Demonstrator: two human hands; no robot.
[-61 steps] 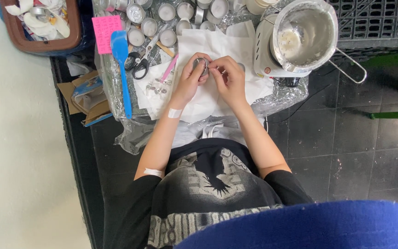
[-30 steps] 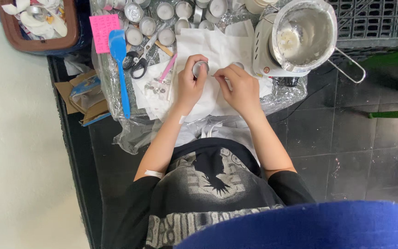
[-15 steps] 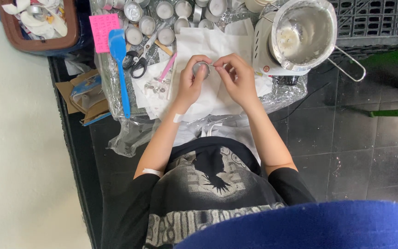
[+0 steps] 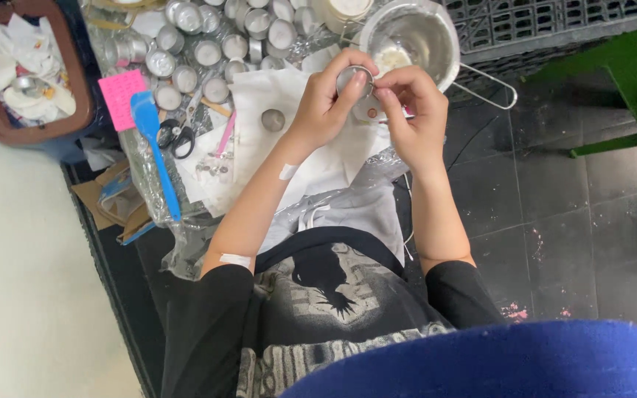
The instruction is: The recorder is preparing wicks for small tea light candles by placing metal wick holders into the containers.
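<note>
Tin cup, small and round, is raised above the white cloth, gripped by curled left hand; right hand pinches at its rim. Many similar cups crowd the counter; one lies apart

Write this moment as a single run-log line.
left hand: holds small metal tin | right hand: fingertips at tin | nearby: metal pot, blue spatula

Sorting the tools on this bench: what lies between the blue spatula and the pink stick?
In the head view, black-handled scissors lie between the blue spatula and the pink stick, on the clear plastic sheet.
</note>
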